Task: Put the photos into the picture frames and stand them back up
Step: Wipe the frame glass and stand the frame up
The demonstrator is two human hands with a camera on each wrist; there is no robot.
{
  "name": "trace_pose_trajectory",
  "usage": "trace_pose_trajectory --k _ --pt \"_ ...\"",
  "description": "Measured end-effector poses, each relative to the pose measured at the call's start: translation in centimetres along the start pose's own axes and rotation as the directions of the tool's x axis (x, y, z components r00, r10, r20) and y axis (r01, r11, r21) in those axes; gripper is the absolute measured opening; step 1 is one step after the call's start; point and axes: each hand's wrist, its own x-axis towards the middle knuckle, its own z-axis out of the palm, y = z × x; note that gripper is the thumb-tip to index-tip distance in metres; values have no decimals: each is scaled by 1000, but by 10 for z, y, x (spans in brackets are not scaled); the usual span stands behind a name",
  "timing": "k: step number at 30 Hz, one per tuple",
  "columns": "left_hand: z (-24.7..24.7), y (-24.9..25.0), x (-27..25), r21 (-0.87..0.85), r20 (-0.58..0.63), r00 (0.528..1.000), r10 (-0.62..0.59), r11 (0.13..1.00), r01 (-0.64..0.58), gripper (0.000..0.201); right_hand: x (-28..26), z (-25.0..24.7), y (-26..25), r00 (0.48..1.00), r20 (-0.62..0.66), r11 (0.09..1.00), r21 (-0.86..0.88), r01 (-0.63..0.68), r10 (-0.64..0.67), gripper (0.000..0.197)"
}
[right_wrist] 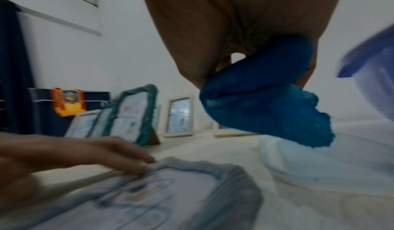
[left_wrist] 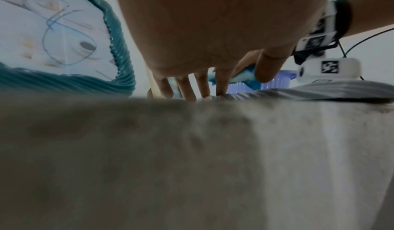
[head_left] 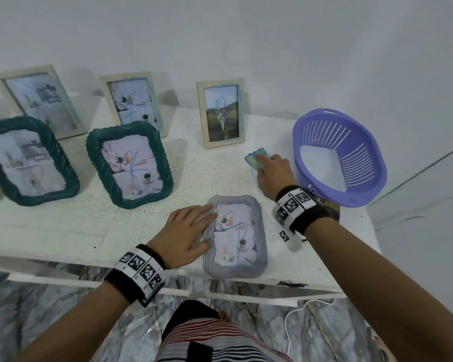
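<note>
A grey ribbed picture frame point(head_left: 256, 246) lies face up near the table's front edge, with a scribbled photo point(head_left: 233, 231) inside it. My left hand point(head_left: 186, 233) rests flat on the frame's left side with straight fingers point(left_wrist: 185, 88). Farther back, my right hand point(head_left: 272, 171) grips a blue cloth point(head_left: 255, 156) just left of the basket; the cloth point(right_wrist: 266, 102) bulges out of the closed palm. The grey frame point(right_wrist: 170, 191) shows blurred in the right wrist view.
A purple slotted basket point(head_left: 366, 163) with a white sheet inside stands at the right. Two green ribbed frames point(head_left: 131, 165) and three pale wooden frames point(head_left: 221, 113) stand upright toward the back. A photo corner point(head_left: 330, 207) shows under the basket.
</note>
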Motion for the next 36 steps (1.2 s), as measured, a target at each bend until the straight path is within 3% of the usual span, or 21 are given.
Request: trace_pose_trajectory --k 4,7,15,20,25,29,31,33,36 --pt "-5 1 6 79 -5 999 33 996 -33 61 -56 -3 -13 978 2 974 87 209 -210 40" --pt "-8 3 9 116 4 1000 21 993 -21 61 -82 14 -14 958 81 962 8 274 -274 39" --pt "-9 11 11 222 13 999 -42 974 38 60 -88 45 -21 968 155 972 -98 215 -199 34" --pt "-14 19 16 292 -6 1000 -25 956 26 55 -92 53 -32 964 192 983 65 174 -183 33" --pt "-16 23 17 292 17 999 -49 955 42 55 -114 50 -34 869 342 924 -2 382 -358 45" --pt "-19 17 17 299 61 997 -47 954 27 58 -86 32 -30 930 216 940 -101 325 -298 51" --pt "-21 17 17 298 68 997 -46 954 23 57 -83 27 -37 934 211 934 -153 323 -289 47" --pt "-22 17 18 300 69 997 -45 954 22 56 -95 29 -40 907 209 909 -131 396 -366 47" --pt "-22 16 18 303 60 997 -38 953 18 54 -116 34 -35 830 354 874 -63 482 -432 48"
